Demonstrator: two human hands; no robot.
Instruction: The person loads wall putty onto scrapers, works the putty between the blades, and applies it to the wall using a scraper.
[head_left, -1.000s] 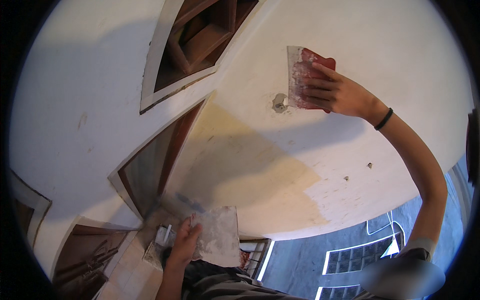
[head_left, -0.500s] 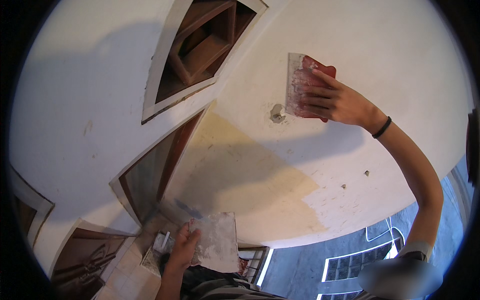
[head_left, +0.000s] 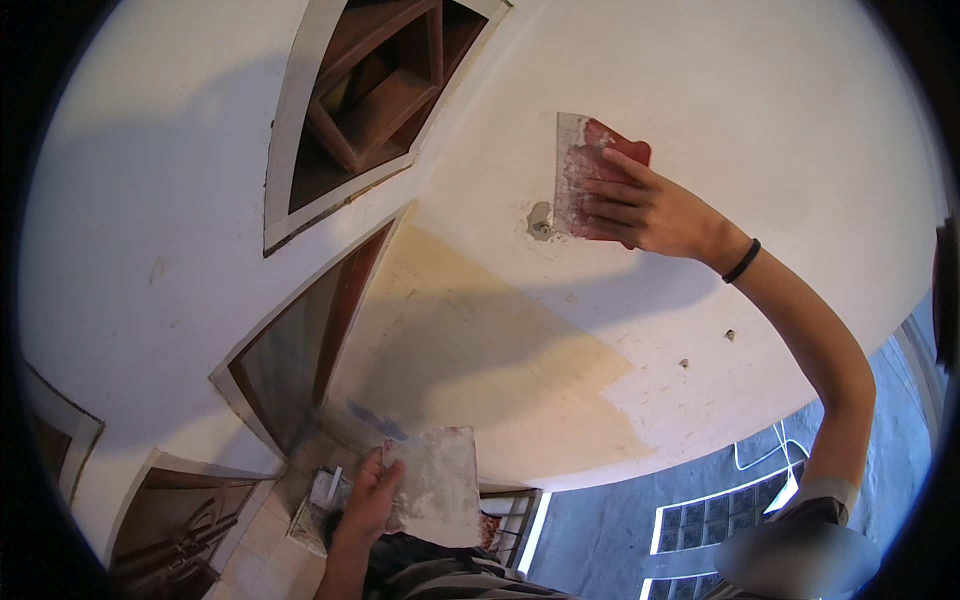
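High on a white plastered ceiling, a person's right hand [head_left: 640, 205] presses a red-backed putty trowel [head_left: 585, 170] flat against the surface, the fingers spread across the back of the tool and the thumb tucked under its lower edge; the hand is closed on the trowel only loosely, palm bearing on it. The trowel's pale, plaster-smeared blade lies just beside a small grey hole [head_left: 541, 222] in the ceiling, the blade's left edge almost touching it. A black band [head_left: 742, 261] circles the raised wrist. Lower in the view, the left hand [head_left: 368, 500] grips a square plaster-coated hawk board [head_left: 438, 485] by its left edge, fingers wrapped round the rim, the board held roughly level and well apart from the trowel. Between the two hands a yellowish patch [head_left: 480, 350] of ceiling stands out against the fresher white coat around it. To the left, a wooden lattice vent [head_left: 375, 90] in a white frame is set into the wall, with a brown-framed opening [head_left: 300, 360] below it. Glass-block windows [head_left: 700, 530] show at lower right, and pale floor tiles [head_left: 255, 545] at lower left
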